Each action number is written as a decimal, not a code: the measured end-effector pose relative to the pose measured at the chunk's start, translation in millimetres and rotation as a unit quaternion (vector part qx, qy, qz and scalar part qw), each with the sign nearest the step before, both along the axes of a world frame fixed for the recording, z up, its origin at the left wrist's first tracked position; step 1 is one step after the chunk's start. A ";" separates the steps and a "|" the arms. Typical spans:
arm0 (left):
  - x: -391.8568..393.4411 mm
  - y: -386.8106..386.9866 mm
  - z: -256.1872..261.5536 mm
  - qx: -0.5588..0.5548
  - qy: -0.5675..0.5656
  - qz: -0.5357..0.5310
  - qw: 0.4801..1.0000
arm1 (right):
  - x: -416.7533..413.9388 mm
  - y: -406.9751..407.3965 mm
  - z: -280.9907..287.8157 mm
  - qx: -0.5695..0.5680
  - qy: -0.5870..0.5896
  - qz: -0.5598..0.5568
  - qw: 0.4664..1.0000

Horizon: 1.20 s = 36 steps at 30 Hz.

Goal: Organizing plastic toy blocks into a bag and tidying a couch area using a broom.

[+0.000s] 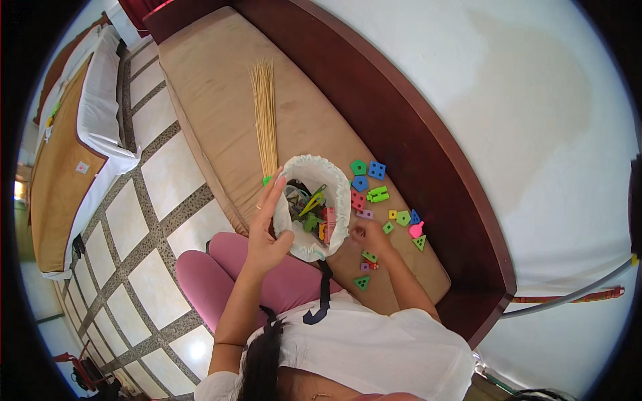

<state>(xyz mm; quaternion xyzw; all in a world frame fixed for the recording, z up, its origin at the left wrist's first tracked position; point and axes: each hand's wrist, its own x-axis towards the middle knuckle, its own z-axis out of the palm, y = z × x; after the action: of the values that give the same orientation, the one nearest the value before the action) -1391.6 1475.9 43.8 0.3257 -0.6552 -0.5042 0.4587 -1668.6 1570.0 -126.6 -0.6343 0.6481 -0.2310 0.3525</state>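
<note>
My left hand grips the left side of a white cloth drawstring bag, whose gathered mouth stands wide. Inside lie a yellow-green plastic piece, a pink block, an orange piece and other small toys. Just right of the bag's rim is my right hand, its fingers curled; whether they hold anything is hidden. Around it on the cushion lie colored plastic shape blocks, among them a blue square, a green pentagon, a purple piece and a dark green triangle.
A stick broom lies on the long beige cushion, beyond the bag. The bench's dark wooden backrest runs along the right by the wall. Left of the cushion are a tiled floor and a bed with a tan cover.
</note>
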 end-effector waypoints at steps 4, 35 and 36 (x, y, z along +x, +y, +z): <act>-1.4 1.7 0.8 0.008 0.001 -0.011 1.000 | 17.0 -39.2 124.2 -0.069 -0.203 -0.216 0.953; -16.5 -2.2 3.2 0.013 0.010 -0.031 0.999 | 11.4 94.6 -28.8 0.067 0.062 -0.099 0.991; -14.8 -0.9 3.7 0.011 0.008 -0.028 1.000 | 11.2 89.0 -36.3 0.065 0.060 -0.096 0.991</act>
<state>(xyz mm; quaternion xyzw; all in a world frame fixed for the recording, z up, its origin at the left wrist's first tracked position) -1406.4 1475.0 47.6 0.3078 -0.6547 -0.5267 0.4462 -1657.4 1659.0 -162.9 -0.5576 0.7397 -0.1824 0.3295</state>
